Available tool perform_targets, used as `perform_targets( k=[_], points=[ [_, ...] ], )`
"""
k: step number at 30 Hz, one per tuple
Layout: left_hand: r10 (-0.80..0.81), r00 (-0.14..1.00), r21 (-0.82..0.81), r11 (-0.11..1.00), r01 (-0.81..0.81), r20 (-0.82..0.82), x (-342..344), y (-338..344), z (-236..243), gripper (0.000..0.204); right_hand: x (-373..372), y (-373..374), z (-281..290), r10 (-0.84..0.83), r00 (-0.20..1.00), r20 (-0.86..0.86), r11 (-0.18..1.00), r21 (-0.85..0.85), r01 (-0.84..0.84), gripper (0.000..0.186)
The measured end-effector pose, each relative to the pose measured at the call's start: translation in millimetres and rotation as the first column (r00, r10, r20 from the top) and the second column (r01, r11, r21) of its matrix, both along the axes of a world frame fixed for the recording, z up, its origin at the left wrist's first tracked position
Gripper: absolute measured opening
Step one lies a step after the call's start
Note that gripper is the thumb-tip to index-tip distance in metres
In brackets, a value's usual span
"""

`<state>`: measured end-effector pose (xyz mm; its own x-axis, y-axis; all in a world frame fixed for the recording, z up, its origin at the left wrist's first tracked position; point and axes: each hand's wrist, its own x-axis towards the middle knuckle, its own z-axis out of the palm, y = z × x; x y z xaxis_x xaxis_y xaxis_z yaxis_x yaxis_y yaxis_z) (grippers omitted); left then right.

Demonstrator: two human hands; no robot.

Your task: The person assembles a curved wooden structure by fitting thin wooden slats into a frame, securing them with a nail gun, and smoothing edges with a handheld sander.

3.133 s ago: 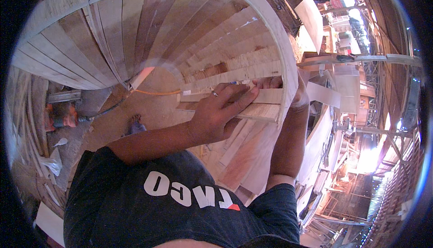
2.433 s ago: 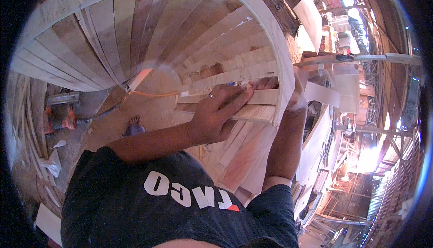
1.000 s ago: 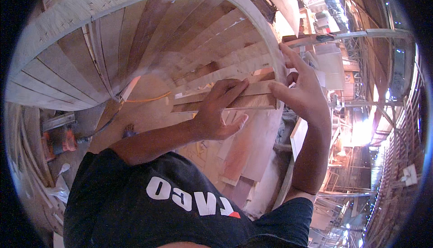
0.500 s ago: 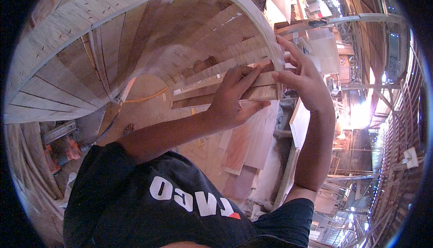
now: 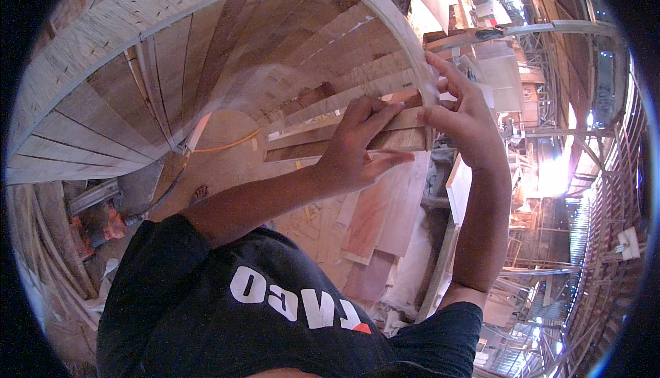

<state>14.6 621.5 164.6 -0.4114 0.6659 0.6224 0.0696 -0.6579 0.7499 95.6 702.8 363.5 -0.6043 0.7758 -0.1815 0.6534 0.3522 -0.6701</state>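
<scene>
A large curved wooden shell (image 5: 227, 48), lined inside with narrow planks and edged by a broad pale rim (image 5: 103, 41), spreads before me. At its lower right lies a short wooden plank (image 5: 302, 142), its right end meeting the rim. My left hand (image 5: 361, 148) grips this plank, fingers bent over it and thumb stretched along its near side. On the rim's right side, my right hand (image 5: 460, 113) curls round the edge, thumb by the plank's end and fingers on the outer face. Gaps show between some planks near my hands.
Flat wooden boards (image 5: 375, 220) lie below the plank. An orange cable (image 5: 227, 144) crosses the dusty floor, and an orange tool (image 5: 113, 223) sits at left. Further right stand stacked panels, timber and a corrugated wall (image 5: 612, 288).
The view has shifted slightly. Both hands keep nearly the same hold on the plank and rim, with little visible movement.
</scene>
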Motion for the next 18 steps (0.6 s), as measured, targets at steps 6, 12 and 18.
perform_targets(
  k=[6,12,18],
  points=[
    [0.017,1.000,0.001,1.000,-0.017,-0.007,0.2,2.7,-0.8,0.078,-2.3,-2.5,1.5,-0.001,1.000,-0.006,1.000,0.015,0.001,0.083],
    [0.011,1.000,-0.005,1.000,-0.011,0.002,-1.8,1.7,2.7,0.077,-2.9,-2.8,1.8,-0.016,1.000,-0.025,1.000,0.001,0.016,0.083],
    [0.000,1.000,-0.034,0.999,0.000,-0.017,-2.7,0.6,0.1,0.080,3.4,2.8,-8.4,0.035,0.999,0.030,0.987,0.159,-0.039,0.080]
  ],
)
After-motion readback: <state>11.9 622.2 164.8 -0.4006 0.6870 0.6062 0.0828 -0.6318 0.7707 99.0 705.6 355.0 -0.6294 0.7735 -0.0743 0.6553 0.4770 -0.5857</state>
